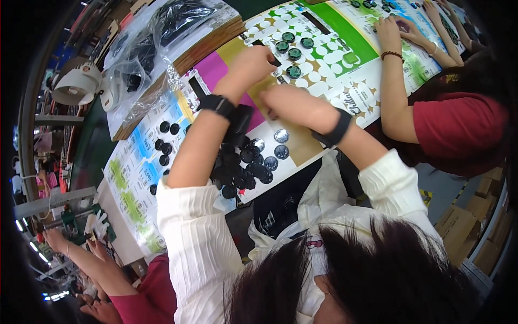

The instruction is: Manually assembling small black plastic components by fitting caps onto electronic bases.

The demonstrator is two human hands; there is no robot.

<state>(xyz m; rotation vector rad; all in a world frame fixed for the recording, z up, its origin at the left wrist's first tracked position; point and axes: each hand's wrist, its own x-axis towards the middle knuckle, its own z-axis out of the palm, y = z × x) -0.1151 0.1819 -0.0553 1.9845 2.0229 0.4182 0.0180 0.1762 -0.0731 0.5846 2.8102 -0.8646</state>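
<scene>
My left hand is above the printed sheet, its fingers curled together beside a small dark piece. Whether it grips that piece is hidden. My right hand is just nearer, fingers bent inward and blurred by motion; I cannot make out anything in it. Beyond my hands lie several round, green-patterned black discs. Toward me, below my wrists, is a heap of black round pieces, with a few shiny-faced discs at its right edge. Black bands wrap both my wrists.
At the far left, clear plastic bags of dark pieces rest on a wood-edged board. Loose black discs lie left of my left arm. A white lamp stands beyond. Co-workers in red sleeves work on the right and lower left.
</scene>
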